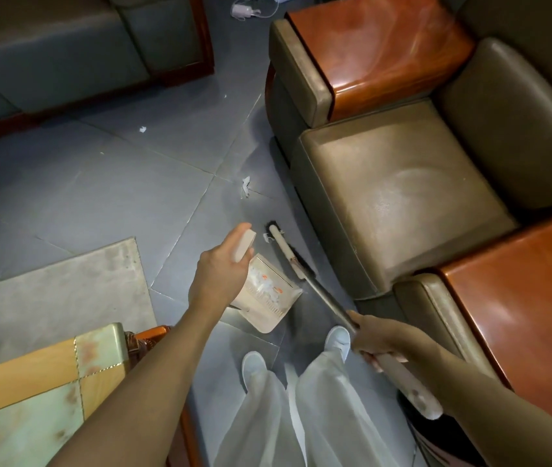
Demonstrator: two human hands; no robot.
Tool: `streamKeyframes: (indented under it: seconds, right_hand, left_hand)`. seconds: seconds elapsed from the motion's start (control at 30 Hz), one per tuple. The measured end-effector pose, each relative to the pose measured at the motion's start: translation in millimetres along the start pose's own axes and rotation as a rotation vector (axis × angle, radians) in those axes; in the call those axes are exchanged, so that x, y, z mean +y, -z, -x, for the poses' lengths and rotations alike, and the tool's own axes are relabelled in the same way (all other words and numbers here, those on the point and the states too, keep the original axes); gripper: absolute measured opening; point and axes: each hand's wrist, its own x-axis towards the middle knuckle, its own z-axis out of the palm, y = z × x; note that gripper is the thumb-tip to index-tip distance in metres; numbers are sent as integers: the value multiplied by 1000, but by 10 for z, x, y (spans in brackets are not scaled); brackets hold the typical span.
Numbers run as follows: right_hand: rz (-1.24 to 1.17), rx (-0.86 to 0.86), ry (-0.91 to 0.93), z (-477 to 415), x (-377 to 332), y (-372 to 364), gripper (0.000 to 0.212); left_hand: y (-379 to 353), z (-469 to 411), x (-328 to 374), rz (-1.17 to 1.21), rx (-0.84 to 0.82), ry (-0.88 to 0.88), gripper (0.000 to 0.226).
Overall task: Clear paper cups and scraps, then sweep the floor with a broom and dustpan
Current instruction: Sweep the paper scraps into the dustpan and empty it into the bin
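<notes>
Mid-sweep: left hand grips the scrap-filled dustpan, right hand holds the broom; paper scraps remain on the floor beyond.

The room is dim, with a cool blue-grey cast over the floor. Hard white glare streaks the glossy wooden armrest at 1 o'clock. A weaker gleam sits on the second armrest at 4 o'clock, and a soft sheen lies on the seat cushion between them. Paper scraps near the centre burn out white, and the dustpan looks washed out. The trousers at 6 o'clock and the right hand on the broom are smeared and soft. The sofa at 10 o'clock bows with wide-angle distortion.
</notes>
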Motion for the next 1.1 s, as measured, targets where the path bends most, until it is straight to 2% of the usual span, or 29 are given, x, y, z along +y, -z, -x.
streamKeyframes:
  seconds: [0.07,0.2,0.4,0.47,0.63,0.7,0.87,0.97,1.1]
  right_hand:
    - [-171,-37,14,153,67,153,69]
    - [-237,-102,34,500,69,421,58]
    - [-60,0,34,710,-101,555,70]
    - [-46,25,43,673,-182,629,63]
    - [165,110,10,260,-559,624,43]
    - [277,107,-5,65,-684,462,47]
    - [379,0,18,-97,-701,170,59]
    - [256,-135,-5,17,-514,161,56]
    - [111,-145,-35,285,-176,148,64]
  left_hand:
    - [28,52,10,13,-9,2,37]
    - [122,116,-89,22,-18,14,38]
    - [208,290,-257,28,42,77,35]
    - [231,356,-291,32,62,117,34]
    - [274,434,-367,134,150,219,33]
    - [263,371,-351,198,147,245,33]
    - [328,181,-318,219,111,250,29]
    - [357,153,-360,193,114,244,29]
    - [343,194,-354,178,99,224,32]
